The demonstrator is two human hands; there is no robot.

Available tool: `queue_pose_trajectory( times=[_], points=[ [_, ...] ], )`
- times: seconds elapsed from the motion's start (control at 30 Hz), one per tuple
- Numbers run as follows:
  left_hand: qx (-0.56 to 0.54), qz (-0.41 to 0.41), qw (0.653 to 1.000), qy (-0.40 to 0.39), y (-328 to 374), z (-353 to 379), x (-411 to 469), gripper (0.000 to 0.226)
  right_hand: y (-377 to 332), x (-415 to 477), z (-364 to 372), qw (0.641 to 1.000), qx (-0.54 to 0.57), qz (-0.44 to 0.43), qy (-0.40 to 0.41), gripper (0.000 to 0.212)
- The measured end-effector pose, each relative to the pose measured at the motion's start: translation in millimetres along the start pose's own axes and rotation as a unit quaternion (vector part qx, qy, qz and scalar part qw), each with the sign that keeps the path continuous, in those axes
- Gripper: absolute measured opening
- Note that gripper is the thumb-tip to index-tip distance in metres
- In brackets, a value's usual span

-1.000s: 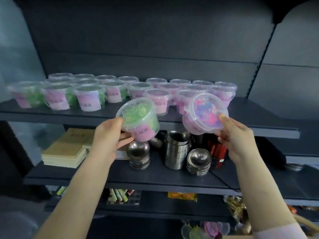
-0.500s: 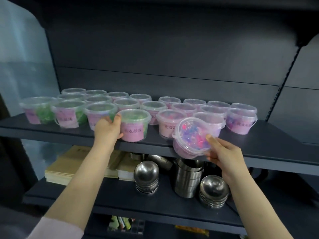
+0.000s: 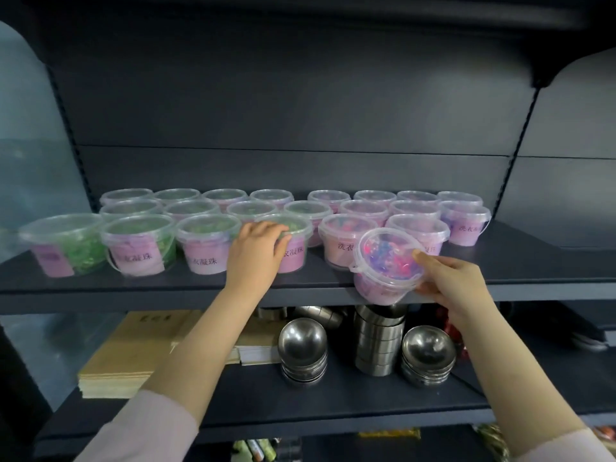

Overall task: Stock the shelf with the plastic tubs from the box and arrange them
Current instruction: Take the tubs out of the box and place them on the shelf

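Observation:
Several clear plastic tubs with pink labels stand in rows on the dark shelf (image 3: 520, 261), green-filled ones on the left, pink-and-blue ones on the right. My left hand (image 3: 255, 253) grips a green-filled tub (image 3: 295, 248) that stands upright in the front row. My right hand (image 3: 448, 283) holds a pink-and-blue tub (image 3: 383, 265), tilted with its lid toward me, at the shelf's front edge in front of two pink tubs. The box is not in view.
Below, a lower shelf (image 3: 366, 398) carries stacked steel bowls (image 3: 302, 348), a stack of steel cups (image 3: 378, 341), more bowls (image 3: 426, 356) and tan paper stacks (image 3: 133, 351). Bare shelf surface lies right of the tubs.
My left hand set the green tub upright in the front row and still grips it. My right hand brought the pink-and-blue tub up to the shelf's front edge.

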State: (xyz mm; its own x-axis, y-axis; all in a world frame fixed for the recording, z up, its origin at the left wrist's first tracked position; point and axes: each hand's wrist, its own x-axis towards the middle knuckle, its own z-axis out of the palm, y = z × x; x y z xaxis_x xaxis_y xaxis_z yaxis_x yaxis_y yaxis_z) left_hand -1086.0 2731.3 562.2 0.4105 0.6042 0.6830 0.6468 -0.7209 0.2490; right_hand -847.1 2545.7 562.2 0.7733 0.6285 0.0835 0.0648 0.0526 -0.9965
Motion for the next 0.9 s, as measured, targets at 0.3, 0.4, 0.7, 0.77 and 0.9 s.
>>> queue_pose_trajectory(
  times=[0.3,0.4,0.7,0.77,0.9],
  points=[
    [-0.033,0.098,0.995,0.010,13,0,-6,0.032,-6,-17,-32,0.996,0.081,0.034,0.027,0.025],
    [-0.060,0.142,0.988,-0.021,37,9,-1,0.035,-14,-11,-61,0.995,0.067,0.033,0.073,0.023],
    [-0.091,0.204,0.973,-0.061,131,60,16,0.037,-12,58,-111,0.988,-0.011,0.018,0.153,0.027],
    [-0.077,0.208,0.974,-0.050,151,72,23,0.035,-11,76,-121,0.987,-0.021,0.022,0.155,0.029],
    [-0.023,0.190,0.980,-0.050,181,92,40,0.038,-8,107,-135,0.987,-0.062,0.022,0.144,0.041]
  ],
)
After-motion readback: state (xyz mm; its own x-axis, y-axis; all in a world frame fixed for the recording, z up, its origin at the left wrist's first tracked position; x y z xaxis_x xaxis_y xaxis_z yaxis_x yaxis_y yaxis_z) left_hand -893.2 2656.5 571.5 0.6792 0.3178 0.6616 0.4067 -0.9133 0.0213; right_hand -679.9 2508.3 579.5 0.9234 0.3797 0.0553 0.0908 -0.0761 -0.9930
